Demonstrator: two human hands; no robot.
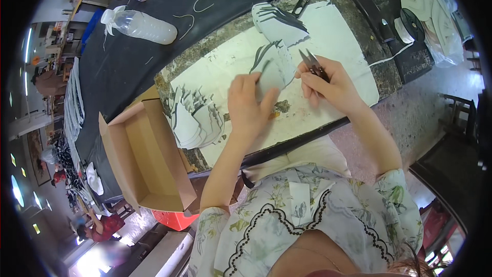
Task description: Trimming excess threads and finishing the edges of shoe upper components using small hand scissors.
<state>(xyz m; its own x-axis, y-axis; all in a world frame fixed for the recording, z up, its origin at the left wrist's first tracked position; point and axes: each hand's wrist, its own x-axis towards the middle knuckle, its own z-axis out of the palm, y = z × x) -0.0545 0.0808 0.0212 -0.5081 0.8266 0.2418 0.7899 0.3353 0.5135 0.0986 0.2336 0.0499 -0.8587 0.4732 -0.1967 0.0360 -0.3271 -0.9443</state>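
- Clearly, your left hand lies flat, fingers spread, pinning the grey-white cut piece at frame centre so it cannot slide.
- Your right hand pinches small dark snips, blades aimed up-left at that piece.
- Finished pieces stack left-centre, near the open cardboard box.

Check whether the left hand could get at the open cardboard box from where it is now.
Probably yes. The left hand rests on a grey cut piece on the work board; the cardboard box lies open on that hand's side, with only stacked grey pieces between them.
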